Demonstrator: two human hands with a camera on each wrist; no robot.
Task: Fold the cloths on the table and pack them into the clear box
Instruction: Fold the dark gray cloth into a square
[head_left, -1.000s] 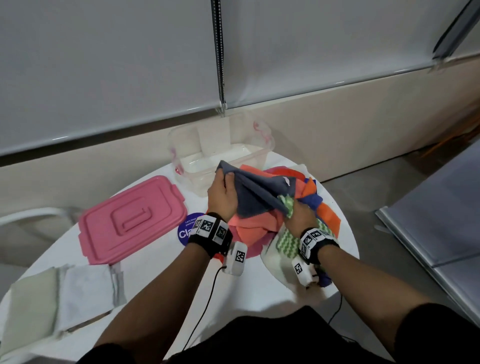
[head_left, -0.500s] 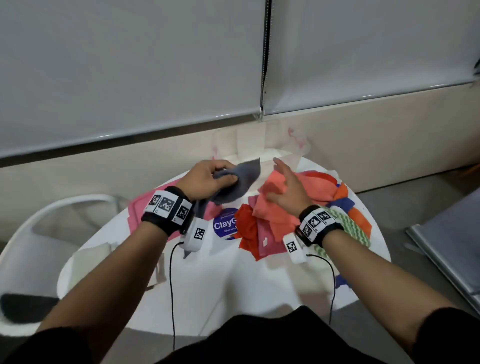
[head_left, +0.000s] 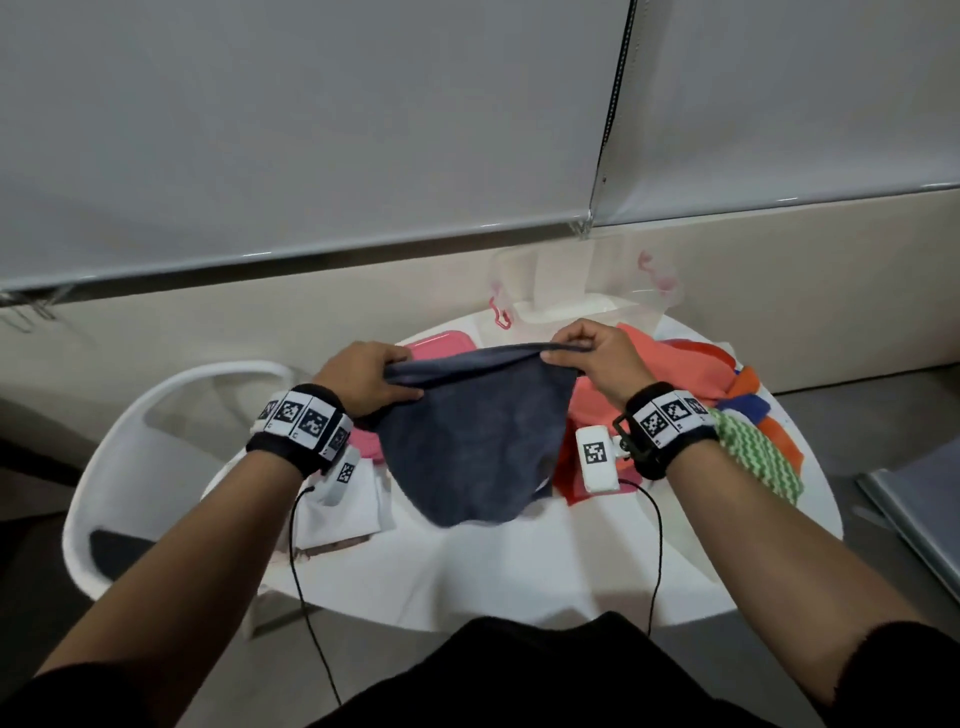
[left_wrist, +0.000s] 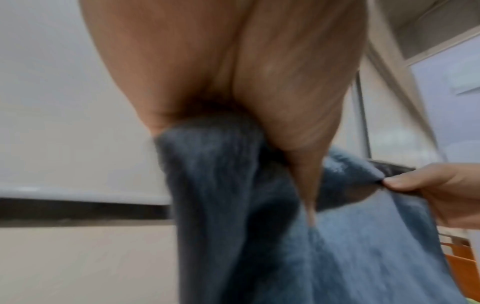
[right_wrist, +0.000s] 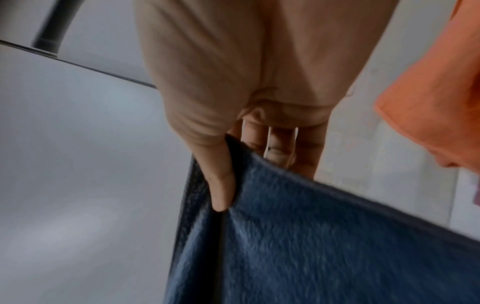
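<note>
The left hand (head_left: 366, 375) had its grip curled round one top corner of the dark blue cloth (head_left: 472, 441), thumb on the near face. The right hand (head_left: 592, 358) pinched the opposite end of the same top edge, its thumb (right_wrist: 219, 185) pressed flat against the nap with the fingers behind. Between the two grips the edge was drawn fairly taut, and the rest of the cloth hung free above the white bench (head_left: 519, 571), its lower hem rounded and uneven.

Behind it sat the heap of unfolded cloths (head_left: 675, 374) in orange, coral and green, the pink lid (head_left: 441, 345) to the left, and the clear box (head_left: 582, 296) at the far edge.

The likely trouble lay in the bunched left corner: if the hand held a gathered wad instead of the true corner, the fold would probably come out skewed. The hanging hem could also drag the pile as the cloth came down.
</note>
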